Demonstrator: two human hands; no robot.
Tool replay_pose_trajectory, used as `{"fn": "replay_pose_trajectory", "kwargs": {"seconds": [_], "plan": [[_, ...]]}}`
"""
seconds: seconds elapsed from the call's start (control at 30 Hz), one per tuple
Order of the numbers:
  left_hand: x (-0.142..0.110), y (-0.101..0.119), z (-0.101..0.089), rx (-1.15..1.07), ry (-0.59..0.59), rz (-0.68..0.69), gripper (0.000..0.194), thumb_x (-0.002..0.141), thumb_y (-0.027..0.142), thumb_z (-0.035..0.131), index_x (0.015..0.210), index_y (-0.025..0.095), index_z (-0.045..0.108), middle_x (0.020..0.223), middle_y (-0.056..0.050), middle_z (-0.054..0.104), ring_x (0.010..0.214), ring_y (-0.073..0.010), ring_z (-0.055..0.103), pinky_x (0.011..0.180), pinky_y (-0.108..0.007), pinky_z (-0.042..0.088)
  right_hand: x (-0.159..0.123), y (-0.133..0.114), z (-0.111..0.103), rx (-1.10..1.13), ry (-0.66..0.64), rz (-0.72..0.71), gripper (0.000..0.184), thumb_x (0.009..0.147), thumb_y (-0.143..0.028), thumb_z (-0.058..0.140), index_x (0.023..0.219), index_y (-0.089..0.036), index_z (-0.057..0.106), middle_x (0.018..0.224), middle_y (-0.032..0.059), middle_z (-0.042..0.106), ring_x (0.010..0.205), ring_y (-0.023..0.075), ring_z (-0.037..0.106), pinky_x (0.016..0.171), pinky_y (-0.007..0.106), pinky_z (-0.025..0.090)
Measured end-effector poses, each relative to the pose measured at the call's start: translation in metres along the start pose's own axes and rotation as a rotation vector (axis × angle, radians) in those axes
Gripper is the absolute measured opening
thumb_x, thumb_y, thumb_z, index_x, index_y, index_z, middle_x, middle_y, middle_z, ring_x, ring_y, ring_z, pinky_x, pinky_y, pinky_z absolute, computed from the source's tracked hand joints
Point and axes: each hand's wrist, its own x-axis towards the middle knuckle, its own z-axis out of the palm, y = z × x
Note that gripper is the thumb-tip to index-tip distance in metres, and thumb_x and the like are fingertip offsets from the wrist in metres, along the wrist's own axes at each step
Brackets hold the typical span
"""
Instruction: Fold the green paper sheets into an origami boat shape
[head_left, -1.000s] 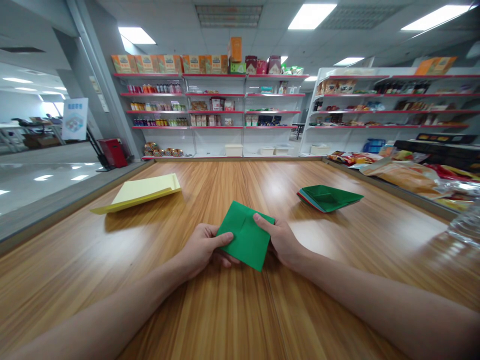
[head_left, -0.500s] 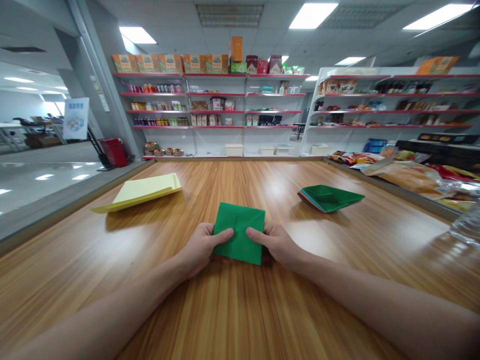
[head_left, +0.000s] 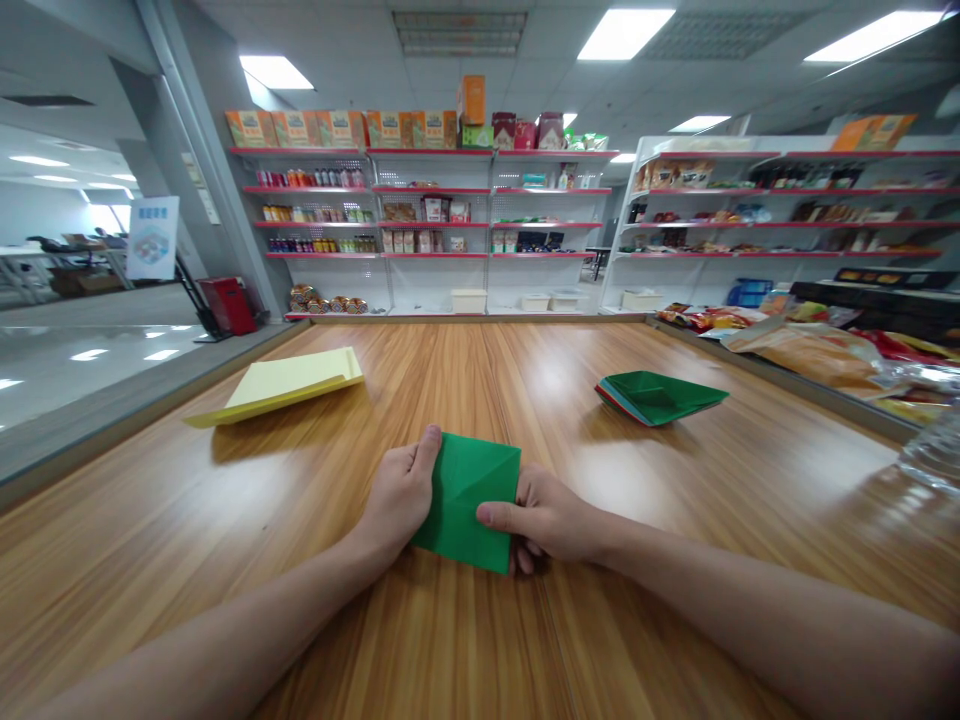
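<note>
The green paper [head_left: 465, 485] was held over the surface [head_left: 487, 660]. The left hand [head_left: 401, 485] had closed its fingers on the paper's left edge, mostly hidden; the right hand [head_left: 555, 515] pinched its right edge, thumb across its face, fingers curled behind. Beyond it lay yellow paper [head_left: 292, 380], leftward, and folded papers [head_left: 656, 397], rightward.

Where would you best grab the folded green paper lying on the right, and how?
Probably by the pointed right end of the folded green paper, coming from the right and pinching above and below. That tip tapers and appears raised, with a shadow on the table beneath it, so there seems room to slip under.
</note>
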Motion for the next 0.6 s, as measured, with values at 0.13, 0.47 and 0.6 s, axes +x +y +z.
{"fn": "replay_pose_trajectory", "kwargs": {"seconds": [0.13,0.47,0.6], "plan": [[0.0,-0.004,0.001,-0.156,-0.035,-0.067,0.053,0.073,0.061,0.056,0.046,0.02,0.037,0.042,0.005,0.034,0.039,-0.0089,0.03,0.039,-0.023,0.023,0.0,0.002,-0.001,-0.012,0.048,0.028,0.049,0.08,-0.055,0.055,0.058,-0.012,0.056,0.047,0.0021,0.057,0.034,0.0079,0.049,0.028,0.015,0.032],[0.005,-0.009,0.001,-0.604,-0.174,-0.21,0.045,0.073,0.051,0.065,0.096,0.012,0.066,0.076,-0.009,0.071,0.068,-0.0204,0.066,0.06,-0.03,0.052,0.011,0.002,-0.004,0.015,0.52,-0.062,0.045,0.077,-0.054,0.058,0.056,-0.016,0.049,0.046,-0.0049,0.039,0.037,0.0054,0.037,0.03,0.017,0.031],[0.005,-0.008,0.001,-0.615,-0.188,-0.197,0.04,0.072,0.039,0.071,0.102,0.013,0.064,0.083,-0.007,0.072,0.072,-0.0191,0.066,0.066,-0.03,0.053,0.011,0.001,-0.006,0.081,0.458,-0.033,0.039,0.078,-0.053,0.058,0.075,-0.014,0.055,0.053,-0.0027,0.052,0.037,0.0075,0.048,0.03,0.016,0.036]]}}
